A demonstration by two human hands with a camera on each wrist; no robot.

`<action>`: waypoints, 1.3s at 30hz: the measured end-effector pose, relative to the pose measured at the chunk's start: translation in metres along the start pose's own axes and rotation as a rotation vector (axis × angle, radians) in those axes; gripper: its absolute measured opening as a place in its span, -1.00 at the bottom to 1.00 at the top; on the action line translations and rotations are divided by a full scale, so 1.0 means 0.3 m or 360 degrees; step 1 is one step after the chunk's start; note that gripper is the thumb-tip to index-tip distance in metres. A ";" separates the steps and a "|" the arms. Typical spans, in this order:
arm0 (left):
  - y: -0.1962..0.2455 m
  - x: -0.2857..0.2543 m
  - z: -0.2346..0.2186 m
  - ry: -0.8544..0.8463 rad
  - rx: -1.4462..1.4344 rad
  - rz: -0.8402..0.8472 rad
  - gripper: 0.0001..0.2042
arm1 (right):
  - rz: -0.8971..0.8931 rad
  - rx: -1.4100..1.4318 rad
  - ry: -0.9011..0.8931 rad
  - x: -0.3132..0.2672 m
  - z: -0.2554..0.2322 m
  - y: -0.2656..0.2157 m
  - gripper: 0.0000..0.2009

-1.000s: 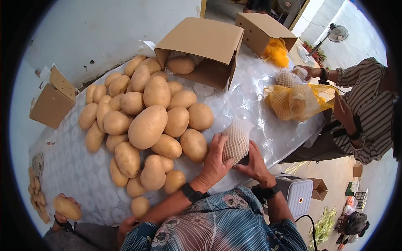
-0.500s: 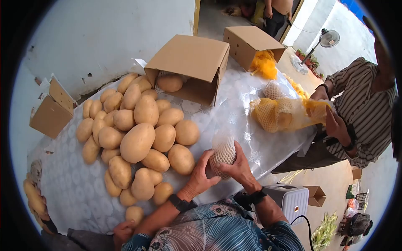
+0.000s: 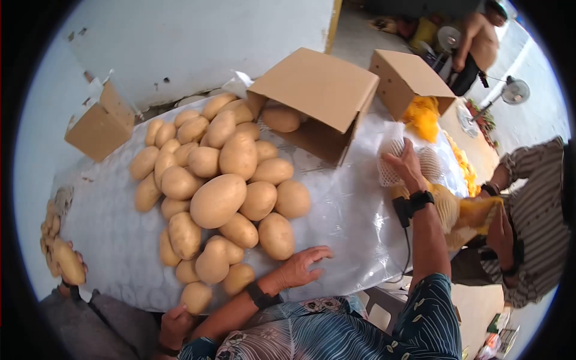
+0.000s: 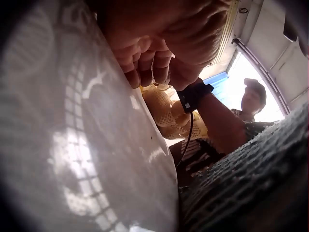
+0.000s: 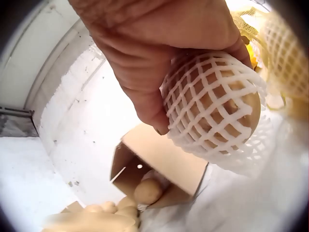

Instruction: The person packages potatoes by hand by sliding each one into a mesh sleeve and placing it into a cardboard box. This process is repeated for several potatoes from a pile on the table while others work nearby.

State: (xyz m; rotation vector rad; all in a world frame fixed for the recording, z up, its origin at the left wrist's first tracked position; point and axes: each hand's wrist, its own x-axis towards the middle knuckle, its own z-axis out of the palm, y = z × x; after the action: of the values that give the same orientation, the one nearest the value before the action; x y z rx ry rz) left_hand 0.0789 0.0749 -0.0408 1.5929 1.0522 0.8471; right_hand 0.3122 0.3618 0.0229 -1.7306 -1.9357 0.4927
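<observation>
The right hand (image 3: 403, 163) grips the netted potato (image 5: 215, 108) far out over the bench (image 3: 348, 222) by the yellow mesh bag (image 3: 447, 207), while the left hand (image 3: 303, 267) rests spread beside the potato pile (image 3: 219, 180)

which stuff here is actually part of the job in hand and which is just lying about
In use:
- netted potato, gripped by the right hand
- left hand, resting flat on the tablecloth
- potato pile
- yellow mesh bag of netted potatoes

Lying about:
- open carton with one potato inside
- second carton
- small box by the wall
- fan
</observation>
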 end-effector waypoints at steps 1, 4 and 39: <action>0.004 0.000 -0.002 -0.0025 -0.0024 -0.0033 -0.58 | -0.0062 -0.0117 -0.0088 0.029 0.033 0.076 -0.19; -0.026 -0.004 0.008 -0.0041 -0.0024 0.0015 -0.57 | -0.0133 -0.0260 0.0080 0.063 0.068 0.123 -0.20; 0.184 -0.834 -0.128 0.1342 0.1045 -0.0860 -0.32 | -0.2444 -0.0078 -0.0865 -0.797 0.391 -0.920 -0.39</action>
State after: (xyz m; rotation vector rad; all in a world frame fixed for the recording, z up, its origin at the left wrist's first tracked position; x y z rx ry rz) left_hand -0.0373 -0.1495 0.0159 1.3094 2.4301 0.8409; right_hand 0.0375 0.0959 0.0558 0.2642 -2.9020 0.2741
